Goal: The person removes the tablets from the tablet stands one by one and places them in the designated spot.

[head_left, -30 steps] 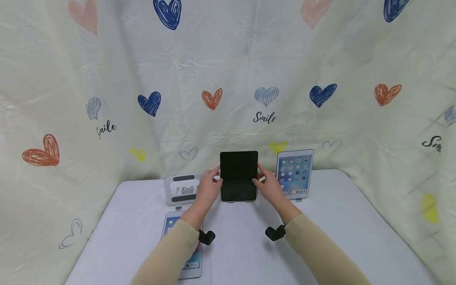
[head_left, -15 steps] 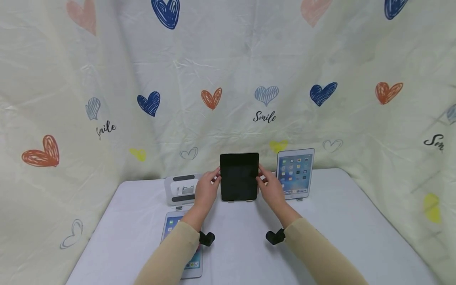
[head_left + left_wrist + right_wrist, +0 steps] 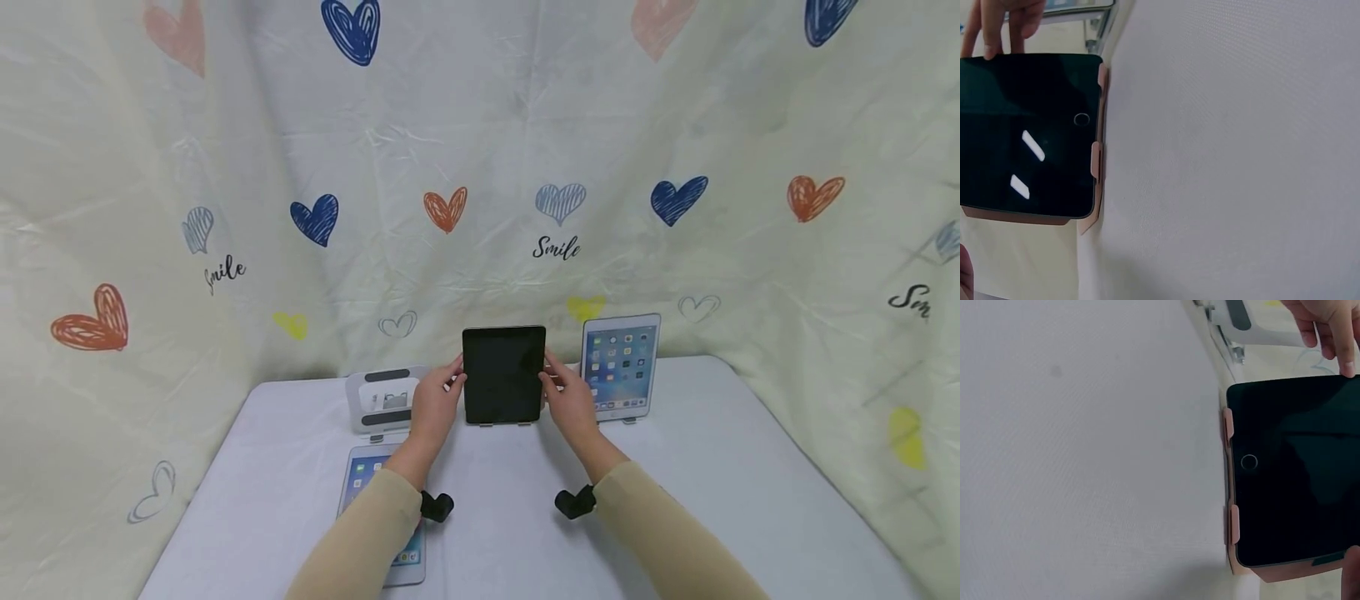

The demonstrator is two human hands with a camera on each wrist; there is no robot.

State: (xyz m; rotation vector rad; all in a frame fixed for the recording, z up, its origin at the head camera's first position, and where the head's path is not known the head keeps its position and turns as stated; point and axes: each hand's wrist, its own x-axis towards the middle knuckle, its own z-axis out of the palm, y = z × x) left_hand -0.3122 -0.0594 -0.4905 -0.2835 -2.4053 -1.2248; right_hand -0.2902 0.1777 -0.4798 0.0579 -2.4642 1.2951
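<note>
Black tablet (image 3: 504, 375) tilted further back: upper edge sits lower than in earlier head views. Screen, split into two dark tones a second ago, now nearly even. Right hand (image 3: 572, 404): thumb, lapping over screen front a second ago, now at side edge.

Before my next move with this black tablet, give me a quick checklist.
1. Black tablet seated: ok, bottom edge sits behind both hooks of the pink stand.
2. Grip: ok, left hand and right hand hold opposite side edges.
3. White tablet at right upright: ok, propped up, screen lit.
4. White stand at left loaded: not ok, no tablet shows on it.
5. Left sleeve clear of the flat tablet: cannot tell, it overlaps it in view.
</note>
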